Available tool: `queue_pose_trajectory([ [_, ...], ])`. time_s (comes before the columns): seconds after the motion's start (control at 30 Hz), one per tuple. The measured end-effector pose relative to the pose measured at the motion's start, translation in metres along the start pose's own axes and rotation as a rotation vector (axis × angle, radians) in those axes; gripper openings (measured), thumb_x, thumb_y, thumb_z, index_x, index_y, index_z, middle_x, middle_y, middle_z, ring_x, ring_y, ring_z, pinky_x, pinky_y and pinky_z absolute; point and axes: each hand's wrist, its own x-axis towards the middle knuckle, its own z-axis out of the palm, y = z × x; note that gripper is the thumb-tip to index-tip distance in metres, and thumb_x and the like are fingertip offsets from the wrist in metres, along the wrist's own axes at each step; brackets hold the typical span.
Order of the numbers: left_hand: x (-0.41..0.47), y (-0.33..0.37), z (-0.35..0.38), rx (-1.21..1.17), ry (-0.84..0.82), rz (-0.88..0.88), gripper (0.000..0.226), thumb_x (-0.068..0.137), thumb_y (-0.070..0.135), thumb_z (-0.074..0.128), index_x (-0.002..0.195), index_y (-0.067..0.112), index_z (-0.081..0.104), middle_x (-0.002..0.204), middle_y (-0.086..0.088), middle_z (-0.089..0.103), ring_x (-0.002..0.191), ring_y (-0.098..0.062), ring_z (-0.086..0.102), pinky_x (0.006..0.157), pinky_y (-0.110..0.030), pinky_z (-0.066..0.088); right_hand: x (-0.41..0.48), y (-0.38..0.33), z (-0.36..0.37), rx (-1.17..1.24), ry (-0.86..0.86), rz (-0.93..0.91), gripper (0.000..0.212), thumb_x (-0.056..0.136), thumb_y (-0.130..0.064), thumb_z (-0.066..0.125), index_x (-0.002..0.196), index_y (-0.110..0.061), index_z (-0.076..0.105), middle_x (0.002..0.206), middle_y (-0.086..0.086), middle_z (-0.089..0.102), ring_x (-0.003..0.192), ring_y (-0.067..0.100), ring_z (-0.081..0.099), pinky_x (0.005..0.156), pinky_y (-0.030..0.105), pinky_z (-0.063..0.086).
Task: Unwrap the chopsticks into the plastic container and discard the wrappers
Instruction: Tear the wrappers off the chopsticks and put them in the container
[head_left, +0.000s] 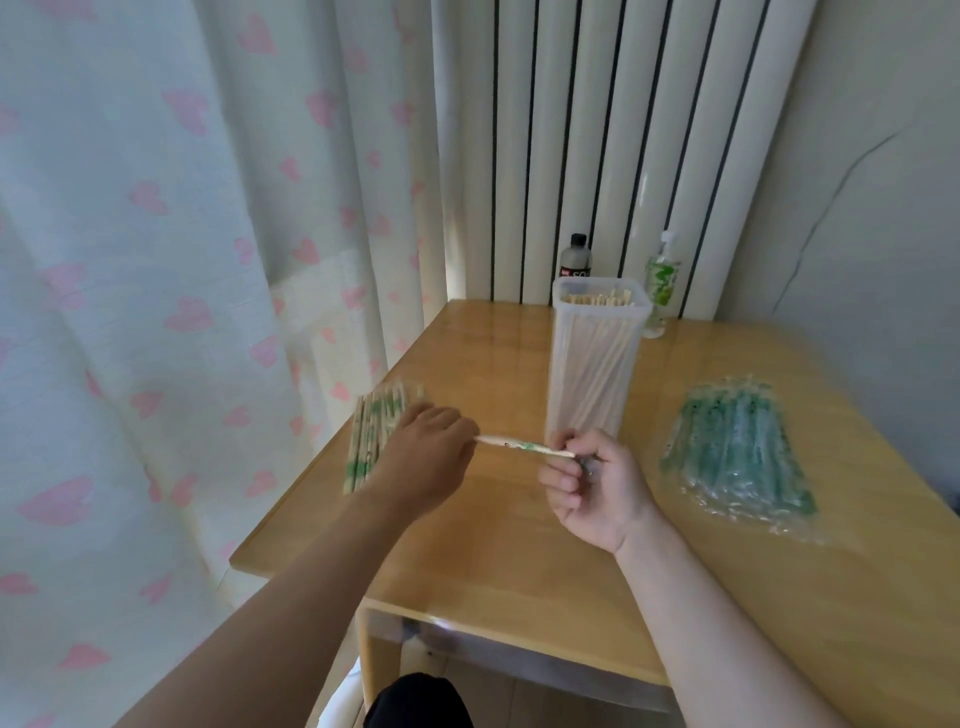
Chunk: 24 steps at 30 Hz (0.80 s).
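One wrapped pair of chopsticks (522, 447) stretches level between my two hands above the wooden table (498, 566). My left hand (426, 457) grips its left end, fingers curled under. My right hand (592, 483) pinches its right end with curled fingers. A stack of wrapped chopsticks (376, 436) with green print lies at the table's left edge, partly hidden by my left hand. The tall clear plastic container (597, 358) stands behind my hands and holds several bare chopsticks upright. A heap of empty green-printed wrappers (737, 457) lies on the right.
A dark bottle (576, 257) and a clear bottle with a green label (662, 283) stand at the table's back edge by the radiator (597, 145). A heart-patterned curtain (156, 260) hangs close on the left. The wall is on the right.
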Motion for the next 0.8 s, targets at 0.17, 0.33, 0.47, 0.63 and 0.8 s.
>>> queue_pose_trajectory([
  [0.17, 0.02, 0.043, -0.008, -0.154, -0.193, -0.069, 0.024, 0.1, 0.031, 0.045, 0.09, 0.012, 0.056, 0.077, -0.003, 0.06, 0.066, -0.032, 0.058, 0.056, -0.038, 0.048, -0.011, -0.028, -0.018, 0.095, -0.007, -0.204, 0.033, 0.081, -0.013, 0.046, 0.099, 0.0, 0.07, 0.069, 0.009, 0.059, 0.058, 0.022, 0.062, 0.048, 0.024, 0.049],
  [0.33, 0.037, 0.072, -0.009, -0.102, -0.267, -0.201, 0.031, 0.096, 0.038, 0.042, 0.071, 0.02, 0.039, 0.064, 0.001, 0.049, 0.064, -0.031, 0.056, 0.053, -0.032, 0.033, -0.012, -0.04, -0.024, -0.273, 0.055, -0.323, 0.034, 0.091, -0.023, 0.064, 0.115, 0.0, 0.069, 0.068, 0.01, 0.063, 0.06, 0.022, 0.056, 0.054, 0.03, 0.048],
  [0.47, 0.048, 0.093, -0.011, -0.018, -0.26, -0.222, 0.03, 0.097, 0.039, 0.038, 0.076, 0.018, 0.041, 0.069, -0.002, 0.053, 0.066, -0.031, 0.057, 0.056, -0.031, 0.038, -0.01, -0.036, -0.022, -0.318, 0.141, -0.335, 0.034, 0.091, -0.026, 0.066, 0.113, 0.0, 0.071, 0.064, 0.01, 0.061, 0.053, 0.02, 0.051, 0.05, 0.03, 0.039],
  [0.63, 0.055, 0.105, -0.008, 0.085, -0.234, -0.145, 0.029, 0.099, 0.041, 0.034, 0.083, 0.019, 0.042, 0.077, -0.001, 0.06, 0.067, -0.029, 0.06, 0.057, -0.031, 0.039, -0.009, -0.027, -0.02, -0.322, 0.208, -0.291, 0.026, 0.098, -0.02, 0.066, 0.106, 0.003, 0.076, 0.064, 0.005, 0.048, 0.052, 0.017, 0.044, 0.048, 0.029, 0.034],
  [0.8, 0.047, 0.078, -0.003, 0.14, -0.121, -0.058, 0.025, 0.093, 0.034, 0.049, 0.074, 0.02, 0.04, 0.054, 0.008, 0.039, 0.043, -0.023, 0.039, 0.046, -0.022, 0.018, -0.013, -0.046, -0.03, -0.193, 0.277, -0.385, 0.026, 0.099, -0.015, 0.064, 0.109, 0.007, 0.073, 0.068, 0.007, 0.055, 0.057, 0.018, 0.05, 0.047, 0.03, 0.034],
])
